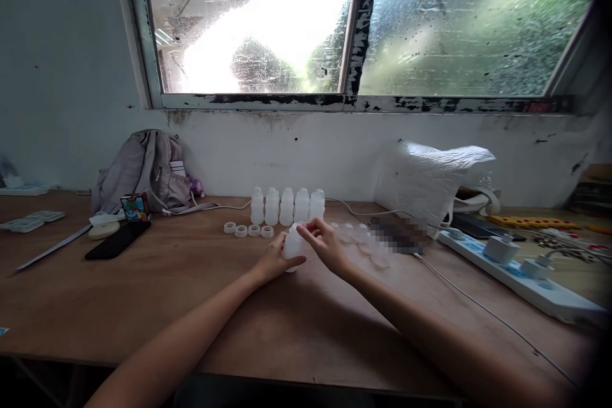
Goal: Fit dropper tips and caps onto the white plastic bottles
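Note:
In the middle of the table, a translucent white baby bottle (292, 247) stands slightly tilted between my hands. My left hand (273, 259) wraps around its body, with the thumb across the front. The fingers of my right hand (326, 244) are pinched together at the upper right of the bottle; what they hold there is hidden. Behind my hands, several similar bottles (287, 206) form an upright row. To the left of the held bottle lie several clear screw rings (241, 231). Several clear dome-shaped pieces (364, 243) sit to the right of my right hand.
A grey backpack (143, 172), a black phone (118, 241) and a small colourful box (136, 206) are at the left. On the right are a silvery bag (421, 182), a white power strip (516, 274) and a trailing cable (478, 303). The window (344, 102) is above.

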Available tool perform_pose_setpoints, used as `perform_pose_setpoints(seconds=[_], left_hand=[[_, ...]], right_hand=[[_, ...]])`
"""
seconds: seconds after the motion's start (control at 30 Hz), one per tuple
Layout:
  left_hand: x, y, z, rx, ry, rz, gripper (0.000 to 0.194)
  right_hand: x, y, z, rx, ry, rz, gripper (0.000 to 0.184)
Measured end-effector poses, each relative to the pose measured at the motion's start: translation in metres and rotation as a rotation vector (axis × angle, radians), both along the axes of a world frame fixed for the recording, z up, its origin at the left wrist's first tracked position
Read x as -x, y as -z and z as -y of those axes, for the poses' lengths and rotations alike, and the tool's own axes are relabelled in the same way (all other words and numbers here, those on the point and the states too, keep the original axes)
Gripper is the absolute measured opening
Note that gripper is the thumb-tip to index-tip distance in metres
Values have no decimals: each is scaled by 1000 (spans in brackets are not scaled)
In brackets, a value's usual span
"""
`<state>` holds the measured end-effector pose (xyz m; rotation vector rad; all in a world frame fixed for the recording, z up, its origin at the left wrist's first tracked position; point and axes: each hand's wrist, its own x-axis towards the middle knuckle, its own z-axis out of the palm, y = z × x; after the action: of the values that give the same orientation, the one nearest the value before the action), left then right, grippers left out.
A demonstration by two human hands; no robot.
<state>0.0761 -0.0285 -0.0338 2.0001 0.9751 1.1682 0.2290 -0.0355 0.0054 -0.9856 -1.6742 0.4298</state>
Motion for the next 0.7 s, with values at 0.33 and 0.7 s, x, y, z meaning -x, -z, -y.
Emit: perform_pose_setpoints(seconds=[0.33, 0.7], left_hand=[[14, -7, -12, 116, -99, 7, 49], [28, -23, -9, 491, 223, 186, 41]], right_hand=[[-17, 17, -21, 334, -159, -280, 31], [-20, 8, -15, 383, -326, -265, 24]])
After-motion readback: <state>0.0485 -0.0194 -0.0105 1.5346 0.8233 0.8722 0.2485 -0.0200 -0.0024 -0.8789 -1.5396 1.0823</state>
